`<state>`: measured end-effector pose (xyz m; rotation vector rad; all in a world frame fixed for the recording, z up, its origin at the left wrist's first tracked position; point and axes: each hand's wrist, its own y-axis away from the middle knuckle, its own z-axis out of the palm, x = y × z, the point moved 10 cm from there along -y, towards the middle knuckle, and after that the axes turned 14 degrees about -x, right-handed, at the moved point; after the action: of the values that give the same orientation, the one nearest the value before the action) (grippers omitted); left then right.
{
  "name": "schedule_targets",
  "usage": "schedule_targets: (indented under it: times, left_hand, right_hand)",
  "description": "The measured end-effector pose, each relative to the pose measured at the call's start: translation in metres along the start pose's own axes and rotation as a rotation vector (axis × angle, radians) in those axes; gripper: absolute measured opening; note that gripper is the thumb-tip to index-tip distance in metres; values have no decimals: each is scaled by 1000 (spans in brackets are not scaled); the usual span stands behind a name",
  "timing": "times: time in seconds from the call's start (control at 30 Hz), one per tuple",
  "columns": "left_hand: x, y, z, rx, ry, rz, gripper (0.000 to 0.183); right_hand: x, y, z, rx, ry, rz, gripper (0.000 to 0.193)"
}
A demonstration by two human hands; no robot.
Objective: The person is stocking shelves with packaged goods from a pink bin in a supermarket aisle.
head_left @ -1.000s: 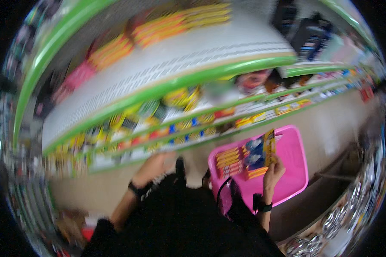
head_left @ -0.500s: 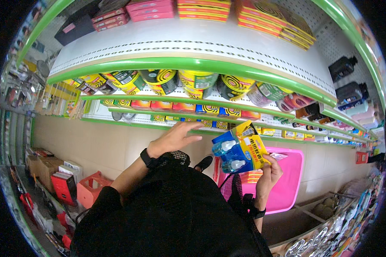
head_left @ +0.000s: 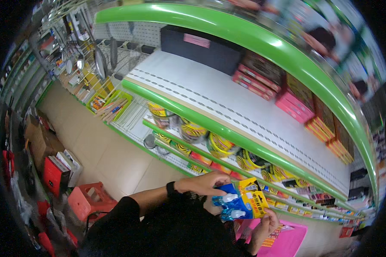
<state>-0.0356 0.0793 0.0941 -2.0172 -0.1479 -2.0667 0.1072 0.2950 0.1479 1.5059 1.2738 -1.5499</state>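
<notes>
A yellow-and-blue blister pack (head_left: 252, 198) is held up in front of me, with two small bottles of blue liquid (head_left: 230, 205) with white tops under its clear plastic. My right hand (head_left: 265, 223) pinches the pack's lower right edge, thumb in front. At its upper left edge is my left hand (head_left: 201, 183), thumb toward the front and fingers partly hidden behind the card. Below the pack, a pink basket (head_left: 297, 240) holds flat orange-and-red boxes (head_left: 270, 240), partly covered by my right hand.
Green-edged white shelving (head_left: 240, 109) fills the far side, with yellow-and-black tubs (head_left: 222, 144) on a lower shelf. A long black box (head_left: 199, 48) and pink boxes (head_left: 295, 106) stand above. Ladles (head_left: 99, 62) hang at far left. On the floor are a red stool (head_left: 89, 201) and a cardboard box (head_left: 40, 139).
My view has swung left, bringing in the black box and hanging utensils. My left hand, earlier spread and apart from the blister pack, has come to its edge. The right hand keeps its hold.
</notes>
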Motion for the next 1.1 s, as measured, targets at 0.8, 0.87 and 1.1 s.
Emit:
schedule_targets:
  times: [0.8, 0.87, 1.1]
  left_hand:
    - [200, 230, -188, 874, -327, 340, 50]
    - [229, 236, -211, 909, -278, 491, 44]
    - [256, 240, -291, 1094, -501, 228, 41]
  right_hand:
    - [-159, -143, 201, -66, 798, -688, 38]
    - [-155, -155, 197, 0, 978, -767, 37]
    - [-128, -165, 203, 49, 1099, -824, 17]
